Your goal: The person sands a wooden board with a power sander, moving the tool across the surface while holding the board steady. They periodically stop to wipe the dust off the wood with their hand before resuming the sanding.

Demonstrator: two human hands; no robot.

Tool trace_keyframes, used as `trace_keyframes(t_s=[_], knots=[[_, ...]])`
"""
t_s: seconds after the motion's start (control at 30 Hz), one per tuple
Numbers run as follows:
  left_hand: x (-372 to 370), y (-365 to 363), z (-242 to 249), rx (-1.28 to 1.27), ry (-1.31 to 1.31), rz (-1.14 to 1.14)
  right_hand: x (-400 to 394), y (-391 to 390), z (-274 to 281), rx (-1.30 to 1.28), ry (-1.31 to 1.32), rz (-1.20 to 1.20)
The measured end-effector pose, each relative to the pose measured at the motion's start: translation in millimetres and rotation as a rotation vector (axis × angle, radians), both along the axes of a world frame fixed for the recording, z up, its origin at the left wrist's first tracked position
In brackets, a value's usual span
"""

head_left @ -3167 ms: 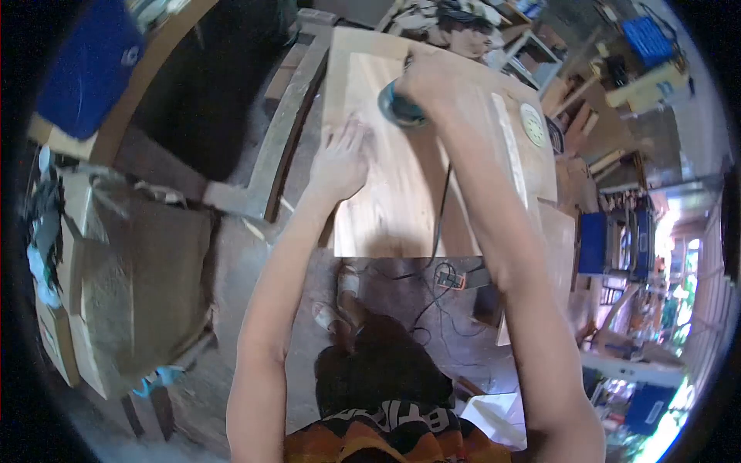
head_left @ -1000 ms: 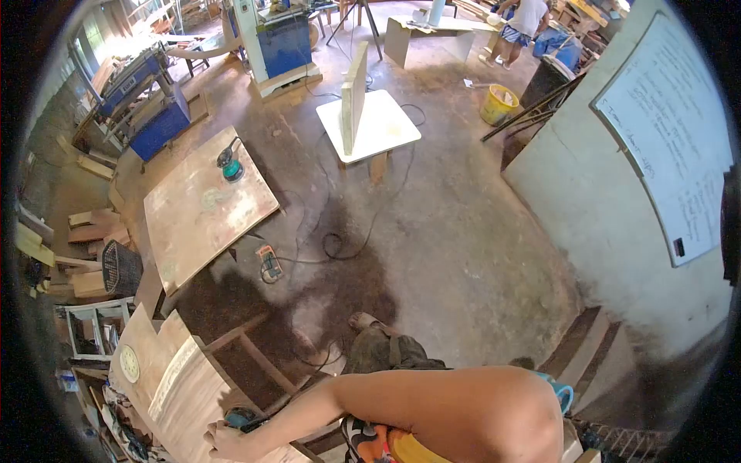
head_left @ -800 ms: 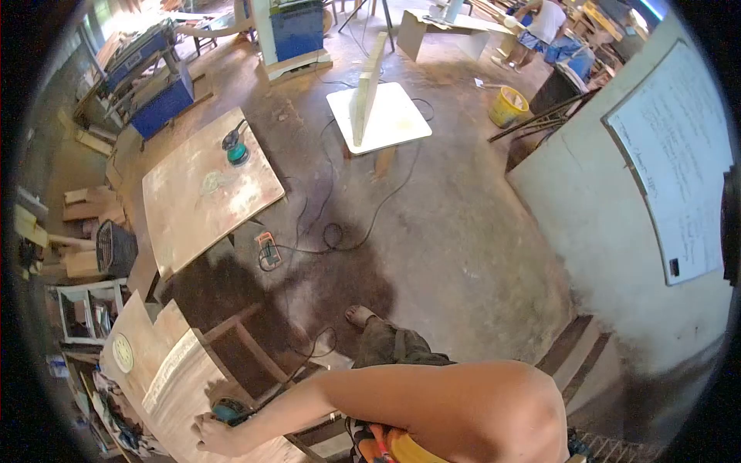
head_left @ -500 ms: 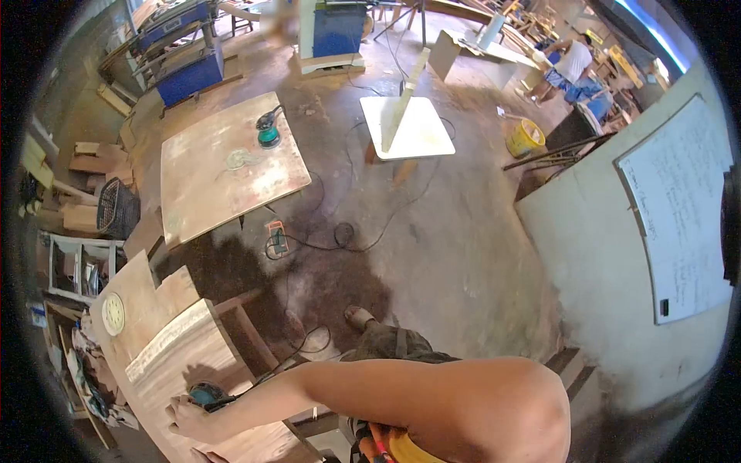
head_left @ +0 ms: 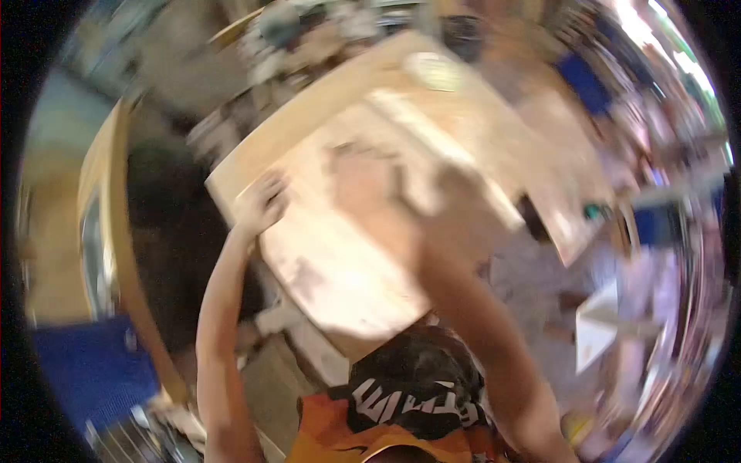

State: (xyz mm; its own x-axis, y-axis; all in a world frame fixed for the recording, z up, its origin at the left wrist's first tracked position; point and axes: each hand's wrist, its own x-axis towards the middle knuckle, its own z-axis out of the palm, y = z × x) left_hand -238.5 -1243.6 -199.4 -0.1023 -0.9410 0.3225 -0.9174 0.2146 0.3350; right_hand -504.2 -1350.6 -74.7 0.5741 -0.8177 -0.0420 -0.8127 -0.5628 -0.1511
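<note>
Blur smears much of the view. A pale wood slab (head_left: 332, 289) lies on a larger wooden board (head_left: 494, 116) in front of me. My left hand (head_left: 265, 202) rests at the slab's left edge, its fingers apart and on the wood. Over the middle of the slab is my right hand (head_left: 369, 181), stretched out flat with the fingers spread; it seems to touch the surface. Neither hand visibly holds a tool. Dark shadow falls beside the right hand. A pale round disc (head_left: 434, 71) sits on the board's far part.
A tilted white board (head_left: 597, 328) stands on the floor to the right. At left are a light wooden panel (head_left: 104, 201) and a blue surface (head_left: 100, 370). Blurred clutter (head_left: 316, 38) lies beyond the far edge.
My view has swung sharply to the left, bringing the slab to the centre. My right hand was at a green sander and is now flat on the slab. My left hand has come fully into view.
</note>
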Motion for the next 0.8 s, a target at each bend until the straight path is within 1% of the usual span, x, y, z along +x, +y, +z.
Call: trace_keyframes(t_s=[0.03,0.1,0.2,0.3,0.33,0.43,0.53,0.63,0.73,0.8], knots=[[-9.2,0.9,20.2,-0.004,0.006,0.044,12.3,-6.9,-20.7,-0.16,-0.094,0.027],[-0.8,-1.0,7.2,-0.095,0.03,0.033,18.5,-8.0,2.2,-0.274,-0.199,0.07],[7.8,0.1,-20.6,-0.082,0.099,0.225,44.4,-23.2,-22.5,-0.485,-0.274,0.174],[13.4,-7.8,-25.8,-0.094,0.13,0.278,65.4,-22.1,-27.9,-0.559,-0.308,0.284],[13.1,-6.0,-23.0,-0.066,0.1,0.293,73.2,-17.2,-27.1,-0.542,-0.314,0.288],[8.9,-4.1,-15.0,-0.043,0.147,0.308,90.2,-9.0,-28.7,-0.56,-0.324,0.332],[9.7,-4.4,-15.4,-0.143,0.142,0.268,103.8,-4.8,-20.8,-0.474,-0.22,0.315],[8.8,-3.1,-12.5,-0.199,0.166,0.237,109.9,-12.1,-17.4,-0.383,-0.136,0.362],[5.5,-1.3,-17.6,-0.27,0.17,0.323,118.1,-17.5,-6.6,-0.241,-0.076,0.236],[6.8,-0.7,-22.5,-0.284,0.191,0.394,123.3,-18.0,0.8,-0.225,-0.001,0.23]])
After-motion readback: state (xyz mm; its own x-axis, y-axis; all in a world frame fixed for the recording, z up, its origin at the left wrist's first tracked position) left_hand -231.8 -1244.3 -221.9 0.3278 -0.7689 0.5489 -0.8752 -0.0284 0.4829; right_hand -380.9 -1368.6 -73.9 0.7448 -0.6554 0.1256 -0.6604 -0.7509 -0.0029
